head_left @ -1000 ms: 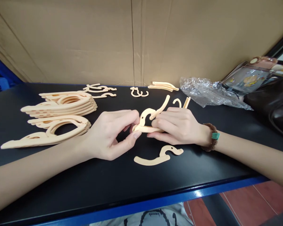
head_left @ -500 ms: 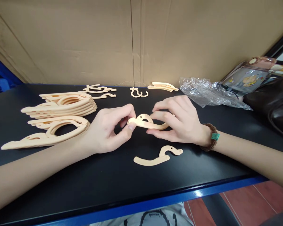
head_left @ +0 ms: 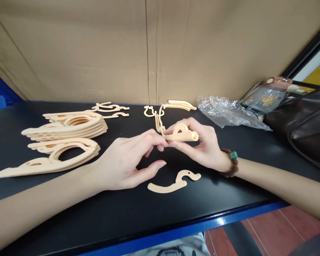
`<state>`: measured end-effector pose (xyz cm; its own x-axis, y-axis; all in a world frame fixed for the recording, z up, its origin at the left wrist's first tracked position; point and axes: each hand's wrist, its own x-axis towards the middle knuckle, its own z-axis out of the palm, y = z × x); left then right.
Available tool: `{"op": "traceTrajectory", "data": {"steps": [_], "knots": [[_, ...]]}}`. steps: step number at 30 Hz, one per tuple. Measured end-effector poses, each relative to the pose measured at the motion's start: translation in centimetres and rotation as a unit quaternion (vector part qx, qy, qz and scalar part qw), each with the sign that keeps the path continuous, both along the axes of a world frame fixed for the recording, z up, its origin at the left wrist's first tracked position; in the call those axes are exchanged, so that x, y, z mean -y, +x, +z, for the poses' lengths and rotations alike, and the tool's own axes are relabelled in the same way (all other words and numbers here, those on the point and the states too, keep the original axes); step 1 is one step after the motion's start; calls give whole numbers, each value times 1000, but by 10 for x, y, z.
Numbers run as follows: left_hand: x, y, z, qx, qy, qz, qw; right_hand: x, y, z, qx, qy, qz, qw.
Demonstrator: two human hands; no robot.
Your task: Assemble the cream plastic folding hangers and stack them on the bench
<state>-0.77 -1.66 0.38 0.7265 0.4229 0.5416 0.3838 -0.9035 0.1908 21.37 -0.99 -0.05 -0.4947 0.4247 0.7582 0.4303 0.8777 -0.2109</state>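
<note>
Above the black table (head_left: 109,213), a cream hooked piece (head_left: 183,136) is pinched between right hand (head_left: 206,150) thumb and fingers.
The left hand (head_left: 129,160) is held beside it, thumb spread from bent fingers, contact unclear; earlier, the piece's end was gripped there.

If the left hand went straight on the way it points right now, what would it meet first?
Most likely the pale plastic piece in the right hand, or that hand's thumb. The left hand looks very close; whether they touch is unclear.
</note>
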Motion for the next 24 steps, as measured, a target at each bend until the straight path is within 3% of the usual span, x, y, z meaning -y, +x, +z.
{"op": "traceTrajectory", "data": {"steps": [3,8,24], "knots": [[1,0,0,9,-3,2,1000,6,-2,2,-80,-66,16,994],[-1,0,-1,19,-1,17,1000,9,-3,3,-111,-121,63,984],[-4,0,0,-5,19,15,1000,9,-3,4,-81,-37,103,991]]}}
